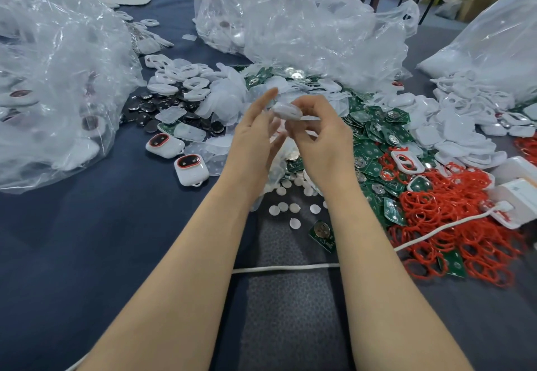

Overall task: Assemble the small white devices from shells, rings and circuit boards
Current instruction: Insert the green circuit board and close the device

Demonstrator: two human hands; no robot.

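**A:** What is the right hand [319,142] doing?

**B:** Its fingers and thumb are curled round a small white shell [287,110], held up over the middle of the heap.

**A:** And the left hand [255,135]?

**B:** Its fingers are straight and spread and hold nothing. It is just beside the shell, on the shell's left. The fingertips are blurred, so I cannot tell whether they touch it.

**A:** What lies under the hands?

**B:** Small white round stickers [283,206] are scattered on the blue table cloth [87,240]. 1 lone circuit board [323,236] with a coin cell on it lies near the right forearm. A white cable [284,267] runs across beneath both forearms.

**A:** To the right?

**B:** A pile of green circuit boards [374,150] lies just beside the right hand, with a tangle of red rings [453,213] farther out. White shells [456,129] are heaped behind the rings, and white boxes [517,190] stand at the table's right edge.

**A:** To the left?

**B:** 2 finished white devices [191,169] with red-rimmed dark windows lie side by side on the cloth, near the left hand. Behind them are dark round discs [151,107], translucent covers [189,132] and white frames with openings [186,78].

**A:** Farther back?

**B:** There are 3 big clear plastic bags: a left bag [58,80], a centre bag [305,30] behind the heap, and a right bag [494,45].
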